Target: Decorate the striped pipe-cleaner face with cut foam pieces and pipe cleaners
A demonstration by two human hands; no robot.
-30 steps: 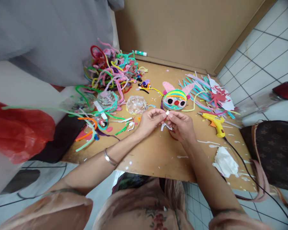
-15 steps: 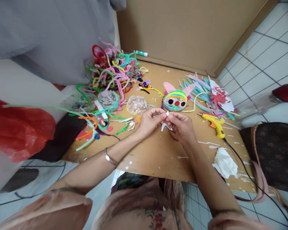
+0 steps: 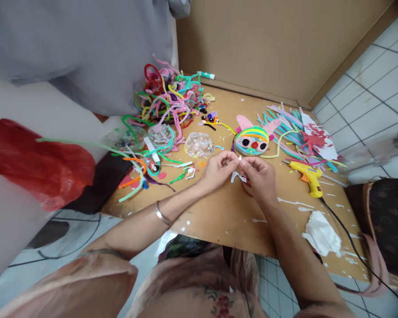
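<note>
Over the middle of the table, my left hand (image 3: pixel 221 167) and my right hand (image 3: pixel 259 173) meet fingertip to fingertip. Both are closed in a pinch on a small white piece, seemingly paper (image 3: pixel 240 157), most of it hidden by the fingers. Just beyond them lies a round face figure (image 3: pixel 252 140) wrapped in coloured pipe cleaners, with pink ears, black eyes and a red nose. White paper scraps (image 3: pixel 235 177) lie under my right hand. A clear, glittery round piece (image 3: pixel 199 145) rests beyond my left hand.
A yellow glue gun (image 3: pixel 305 176) with a black cord and a crumpled tissue (image 3: pixel 322 232) lie right. Pipe cleaners (image 3: pixel 172 99) are heaped back left; straight ones (image 3: pixel 285 121) lie back right. A glue stick (image 3: pixel 206 75) lies by the cardboard (image 3: pixel 268 48). A brown bag (image 3: pixel 384 216) stands right.
The whole view has shifted, so the table and things appear a little further right. My hands keep their pinch on the small white piece, with the fingers barely moved.
</note>
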